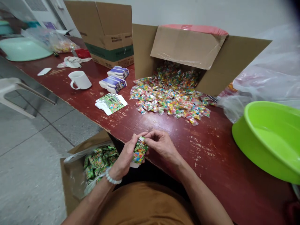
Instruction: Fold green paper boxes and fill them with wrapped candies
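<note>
Green printed card makes up the small carton point(140, 152), held at the near edge of the dark red surface point(201, 153). The left hand point(126, 153) is clamped around its side, while the right hand point(162, 144) pinches its upper end between thumb and finger. Below the edge, to the left, an open box point(67, 181) holds many green packs point(99, 161). Beyond the hands lie flat green cartons point(112, 103), then purple cartons point(112, 83) near a white mug point(82, 80). Wrapped candies point(166, 100) spill from a tipped cardboard box point(185, 47); a lime-green basin point(249, 147) stands at right.
</note>
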Available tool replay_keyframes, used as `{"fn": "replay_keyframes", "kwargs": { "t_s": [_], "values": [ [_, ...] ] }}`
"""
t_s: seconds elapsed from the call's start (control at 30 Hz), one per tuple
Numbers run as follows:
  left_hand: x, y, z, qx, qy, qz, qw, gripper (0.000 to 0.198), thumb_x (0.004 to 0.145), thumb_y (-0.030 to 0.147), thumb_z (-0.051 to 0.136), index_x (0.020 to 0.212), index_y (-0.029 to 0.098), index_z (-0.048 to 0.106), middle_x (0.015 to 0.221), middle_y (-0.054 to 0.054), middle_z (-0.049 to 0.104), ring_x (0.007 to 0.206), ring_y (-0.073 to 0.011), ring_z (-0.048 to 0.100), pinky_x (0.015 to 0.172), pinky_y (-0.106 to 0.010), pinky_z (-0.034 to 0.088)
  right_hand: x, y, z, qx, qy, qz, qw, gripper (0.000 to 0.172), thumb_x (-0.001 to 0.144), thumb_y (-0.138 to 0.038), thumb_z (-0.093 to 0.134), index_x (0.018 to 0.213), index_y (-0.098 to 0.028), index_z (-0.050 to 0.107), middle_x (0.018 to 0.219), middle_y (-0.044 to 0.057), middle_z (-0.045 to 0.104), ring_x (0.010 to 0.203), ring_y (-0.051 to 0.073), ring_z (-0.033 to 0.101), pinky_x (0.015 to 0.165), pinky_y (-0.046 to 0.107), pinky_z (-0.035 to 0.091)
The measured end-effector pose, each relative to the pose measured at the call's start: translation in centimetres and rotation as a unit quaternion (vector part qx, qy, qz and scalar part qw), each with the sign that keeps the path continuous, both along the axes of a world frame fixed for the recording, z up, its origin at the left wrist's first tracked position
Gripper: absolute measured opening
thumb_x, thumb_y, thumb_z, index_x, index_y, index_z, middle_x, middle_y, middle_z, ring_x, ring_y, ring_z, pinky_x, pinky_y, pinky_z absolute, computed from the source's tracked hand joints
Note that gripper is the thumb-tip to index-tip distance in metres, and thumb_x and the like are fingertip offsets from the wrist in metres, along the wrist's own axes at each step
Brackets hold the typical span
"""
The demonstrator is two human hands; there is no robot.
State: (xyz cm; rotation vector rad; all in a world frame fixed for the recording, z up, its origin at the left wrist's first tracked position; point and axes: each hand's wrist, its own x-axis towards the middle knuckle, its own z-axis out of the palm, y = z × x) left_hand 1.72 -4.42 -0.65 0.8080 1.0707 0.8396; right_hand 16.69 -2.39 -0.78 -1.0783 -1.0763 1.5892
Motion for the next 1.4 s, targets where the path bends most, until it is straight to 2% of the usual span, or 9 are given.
{"fn": "replay_keyframes", "kwargs": {
  "t_s": [0.17,0.37,0.53,0.67,0.73,0.87,1.03,1.17,1.4],
  "values": [
    [-0.3,0.2,0.2,0.029,0.020,-0.008,0.999,0.069,0.089,0.062,0.055,0.144,0.021,0.053,0.095,-0.009,0.074,0.054,-0.0134,0.060,0.046,-0.023,0.049,-0.4,-0.3,0.2,0.010,-0.007,-0.046,0.999,0.014,0.068,-0.026,0.076,0.067,-0.017,0.065,0.060,-0.001,0.066,0.047,0.011,0.057,0.045,0.022,0.046],
    [-0.5,0.5,-0.3,0.026,0.012,-0.009,1.000,0.062,0.089,0.055,0.059,0.140,0.019,0.057,0.092,-0.009,0.074,0.061,-0.0164,0.063,0.049,-0.024,0.052,-0.3,-0.3,0.6,-0.006,0.004,-0.034,0.999,0.017,0.069,-0.028,0.074,0.065,-0.017,0.062,0.058,-0.003,0.062,0.044,0.009,0.054,0.043,0.022,0.045],
    [-0.4,0.3,-0.5,0.003,-0.003,0.000,1.000,0.066,0.089,0.058,0.059,0.141,0.019,0.055,0.084,-0.009,0.074,0.059,-0.0169,0.062,0.048,-0.025,0.052,0.1,-0.3,0.4,0.084,-0.048,-0.010,0.995,0.018,0.077,-0.030,0.070,0.067,-0.019,0.061,0.071,0.000,0.069,0.050,0.010,0.057,0.047,0.022,0.047],
    [-0.4,0.2,-0.8,-0.026,-0.008,-0.005,1.000,0.072,0.085,0.067,0.058,0.141,0.022,0.056,0.080,-0.007,0.074,0.057,-0.0176,0.062,0.046,-0.025,0.051,0.7,-0.6,0.2,0.185,-0.102,0.028,0.977,0.015,0.086,-0.030,0.064,0.075,-0.020,0.063,0.099,0.003,0.075,0.075,0.014,0.067,0.065,0.026,0.053],
    [-0.2,0.5,-0.9,0.007,0.009,-0.008,1.000,0.067,0.083,0.065,0.063,0.134,0.021,0.063,0.091,-0.009,0.075,0.068,-0.0203,0.067,0.054,-0.026,0.054,1.0,-0.6,0.1,0.202,-0.137,0.014,0.970,0.012,0.085,-0.025,0.065,0.074,-0.021,0.062,0.100,0.003,0.075,0.081,0.015,0.067,0.071,0.026,0.053],
    [0.3,1.2,-0.1,0.069,0.053,-0.018,0.996,0.059,0.076,0.061,0.073,0.118,0.018,0.074,0.111,-0.011,0.074,0.093,-0.0254,0.069,0.075,-0.027,0.056,1.4,-0.4,-0.5,0.123,-0.123,-0.014,0.985,0.011,0.080,-0.028,0.069,0.076,-0.019,0.065,0.081,0.001,0.075,0.062,0.012,0.063,0.059,0.023,0.051],
    [0.9,1.1,0.7,0.008,0.048,-0.061,0.997,0.072,0.083,0.069,0.059,0.136,0.019,0.062,0.095,-0.010,0.075,0.066,-0.0189,0.066,0.049,-0.024,0.050,2.0,-0.2,-0.5,0.153,-0.106,-0.014,0.982,0.010,0.082,-0.025,0.068,0.076,-0.017,0.069,0.093,0.006,0.077,0.075,0.016,0.069,0.069,0.028,0.054],
    [0.9,0.9,-0.2,-0.009,0.030,-0.044,0.999,0.073,0.085,0.072,0.053,0.131,0.016,0.065,0.069,-0.006,0.069,0.052,-0.0149,0.060,0.043,-0.022,0.048,2.2,-0.5,0.0,0.197,-0.121,0.017,0.973,0.015,0.088,-0.027,0.065,0.076,-0.020,0.070,0.097,0.005,0.076,0.087,0.018,0.069,0.080,0.032,0.054],
    [1.6,0.5,-0.9,-0.062,-0.018,-0.012,0.998,0.065,0.084,0.068,0.059,0.133,0.024,0.059,0.081,-0.004,0.071,0.049,-0.0128,0.059,0.043,-0.023,0.049,1.4,-1.2,-1.5,0.283,-0.193,-0.011,0.940,0.015,0.091,-0.017,0.060,0.094,-0.025,0.072,0.104,0.005,0.071,0.098,0.017,0.066,0.092,0.035,0.050]
  ]
}}
